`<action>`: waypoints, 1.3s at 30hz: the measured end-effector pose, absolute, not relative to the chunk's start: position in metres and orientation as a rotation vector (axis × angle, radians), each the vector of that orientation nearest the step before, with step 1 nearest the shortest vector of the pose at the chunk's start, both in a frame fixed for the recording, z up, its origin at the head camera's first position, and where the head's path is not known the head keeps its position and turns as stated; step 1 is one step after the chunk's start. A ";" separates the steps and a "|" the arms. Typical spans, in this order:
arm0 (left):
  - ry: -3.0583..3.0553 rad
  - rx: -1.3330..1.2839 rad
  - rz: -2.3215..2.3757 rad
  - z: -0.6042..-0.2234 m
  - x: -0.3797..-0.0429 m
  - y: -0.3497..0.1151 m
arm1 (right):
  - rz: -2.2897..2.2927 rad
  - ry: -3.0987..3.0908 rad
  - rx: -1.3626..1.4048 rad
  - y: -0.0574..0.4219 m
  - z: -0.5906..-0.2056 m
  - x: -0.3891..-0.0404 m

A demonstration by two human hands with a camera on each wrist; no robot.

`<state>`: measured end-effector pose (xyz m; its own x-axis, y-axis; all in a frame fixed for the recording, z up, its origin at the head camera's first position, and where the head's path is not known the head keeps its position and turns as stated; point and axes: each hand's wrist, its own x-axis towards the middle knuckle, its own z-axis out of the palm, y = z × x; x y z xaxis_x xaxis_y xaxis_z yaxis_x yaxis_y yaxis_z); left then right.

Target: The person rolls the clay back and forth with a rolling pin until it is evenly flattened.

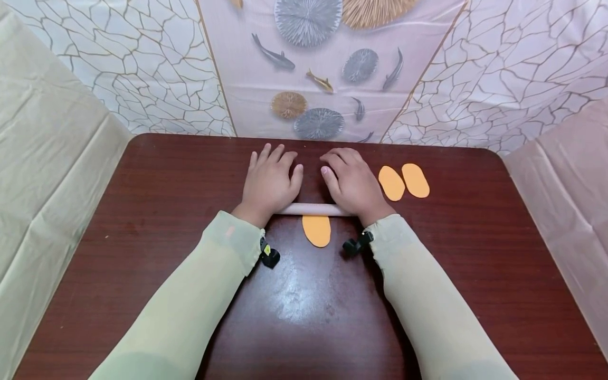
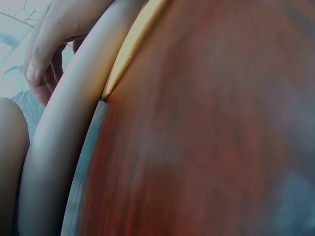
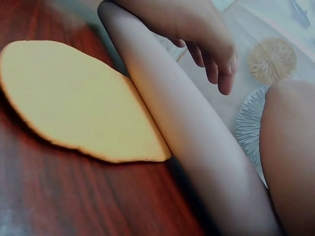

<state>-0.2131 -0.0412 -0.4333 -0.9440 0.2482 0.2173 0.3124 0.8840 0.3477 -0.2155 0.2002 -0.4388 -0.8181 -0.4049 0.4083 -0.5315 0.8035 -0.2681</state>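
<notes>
Both palms rest on a pale, smooth rolling pin point(image 1: 318, 209) lying crosswise on the table. My left hand point(image 1: 271, 182) is over its left end, fingers stretched forward past it. Over the right end lies my right hand point(image 1: 355, 184), its fingers loosely extended. Under the pin a flat oval of yellow-orange dough point(image 1: 316, 232) sticks out toward me; its far part is hidden. The right wrist view shows the dough point(image 3: 74, 98) flat against the pin point(image 3: 182, 108). Only a thin edge of dough point(image 2: 130, 46) shows beside the pin point(image 2: 74, 113) in the left wrist view.
Two more flat yellow-orange ovals, one point(image 1: 391, 183) beside the other point(image 1: 415, 180), lie right of my right hand. A dark red-brown table point(image 1: 157, 221) carries everything. Patterned cloth point(image 1: 309, 68) hangs behind its far edge, and plain cloth stands at both sides.
</notes>
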 end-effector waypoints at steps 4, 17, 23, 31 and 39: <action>-2.847 -0.426 -0.577 -0.433 -0.215 -0.041 | 0.558 -2.641 0.701 0.201 -0.438 -0.219; -2.751 -0.417 -0.553 -0.434 -0.222 -0.042 | 0.561 -2.528 0.699 0.201 -0.440 -0.228; -2.677 -0.459 -0.547 -0.435 -0.222 -0.043 | 0.541 -2.501 0.729 0.200 -0.438 -0.230; -2.674 -0.530 -0.508 -0.435 -0.217 -0.043 | 0.504 -2.492 0.753 0.199 -0.437 -0.225; -2.635 -0.704 -0.472 -0.437 -0.212 -0.042 | 0.437 -2.455 0.784 0.199 -0.438 -0.216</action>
<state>-0.2116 -0.0421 -0.4372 -0.8059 0.4053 0.4316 0.5299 0.8189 0.2205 -0.2165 0.1991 -0.4379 -0.6964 -0.4407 0.5664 -0.6091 0.7803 -0.1419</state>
